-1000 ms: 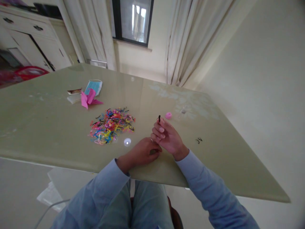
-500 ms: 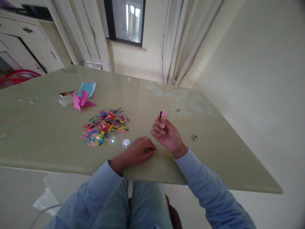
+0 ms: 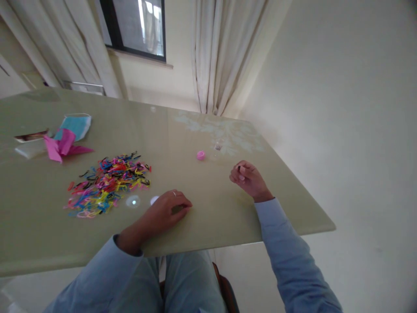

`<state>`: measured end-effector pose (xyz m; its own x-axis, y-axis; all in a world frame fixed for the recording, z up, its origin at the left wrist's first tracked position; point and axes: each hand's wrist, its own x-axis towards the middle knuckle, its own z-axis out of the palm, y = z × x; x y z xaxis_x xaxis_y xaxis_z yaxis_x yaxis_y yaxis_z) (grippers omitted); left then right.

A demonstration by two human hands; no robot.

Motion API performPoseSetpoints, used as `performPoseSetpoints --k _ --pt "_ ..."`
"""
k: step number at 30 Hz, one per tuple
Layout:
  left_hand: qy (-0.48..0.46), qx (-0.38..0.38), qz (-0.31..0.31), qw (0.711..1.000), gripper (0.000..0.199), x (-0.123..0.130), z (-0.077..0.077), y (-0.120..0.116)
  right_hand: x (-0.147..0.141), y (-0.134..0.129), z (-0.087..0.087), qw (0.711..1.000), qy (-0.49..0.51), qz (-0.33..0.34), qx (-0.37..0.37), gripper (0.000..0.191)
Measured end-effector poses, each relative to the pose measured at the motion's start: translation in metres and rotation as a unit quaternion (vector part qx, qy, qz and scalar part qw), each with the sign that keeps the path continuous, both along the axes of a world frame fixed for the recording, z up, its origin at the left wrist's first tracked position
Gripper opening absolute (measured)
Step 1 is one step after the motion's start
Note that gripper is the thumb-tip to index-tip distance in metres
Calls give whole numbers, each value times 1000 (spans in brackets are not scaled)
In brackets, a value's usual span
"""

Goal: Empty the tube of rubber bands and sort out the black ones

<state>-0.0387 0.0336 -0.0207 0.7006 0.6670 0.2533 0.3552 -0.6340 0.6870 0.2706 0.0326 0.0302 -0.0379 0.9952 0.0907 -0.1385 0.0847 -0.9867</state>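
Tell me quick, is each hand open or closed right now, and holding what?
Left hand: loosely curled on the table; whether it holds anything can't be told.
Right hand: closed, holding a small black band.

Surface (image 3: 208,221): olive-green, glossy. Bearing: one loose heap of multicoloured bands (image 3: 110,184); one small pink round item (image 3: 201,155), well apart; one pink folded paper (image 3: 65,147), before one blue face mask (image 3: 78,127); one brownish strip (image 3: 31,136); one whitish packet (image 3: 31,150).
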Motion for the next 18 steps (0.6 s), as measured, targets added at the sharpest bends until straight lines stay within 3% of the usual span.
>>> performPoseSetpoints --k 4,9,14,18 --pt "4 4 9 1000 22 0 -1 -1 54 -5 -17 987 -142 -72 1 32" --pt "4 11 8 1000 23 -1 -1 0 83 -6 -29 931 -350 -104 12 29" --pt "5 18 8 1000 23 -1 -3 1 91 -5 -32 903 -415 -110 32 29" --pt "0 19 7 1000 23 -1 -3 1 95 -7 -33 899 -428 -86 29 31"
